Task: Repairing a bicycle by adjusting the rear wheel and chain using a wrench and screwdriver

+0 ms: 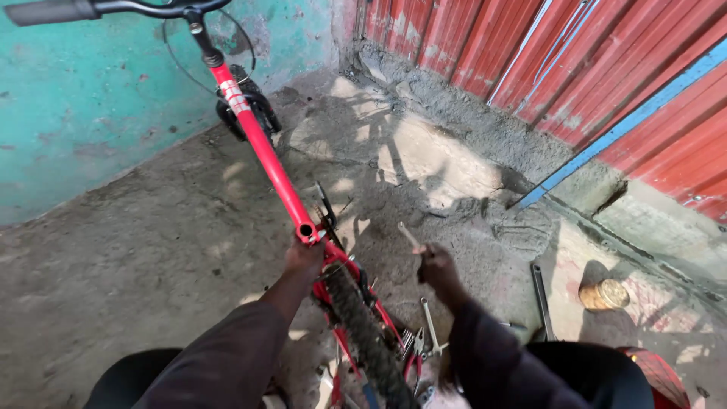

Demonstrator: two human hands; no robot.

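A red bicycle frame (266, 155) stretches away from me across the concrete ground, its black handlebar (53, 10) at the top left. My left hand (304, 258) grips the frame just below the open seat tube (306, 229). The knobby rear tyre (363, 333) runs down between my arms. My right hand (435, 270) is raised to the right of the tyre and holds a slim metal wrench (407, 234) that points up and left.
Several spanners (429, 326) lie on the ground near the rear wheel. A long dark bar (541, 299) and a small tin can (603, 295) sit to the right. A turquoise wall stands at left and a red corrugated metal wall (606, 68) at right.
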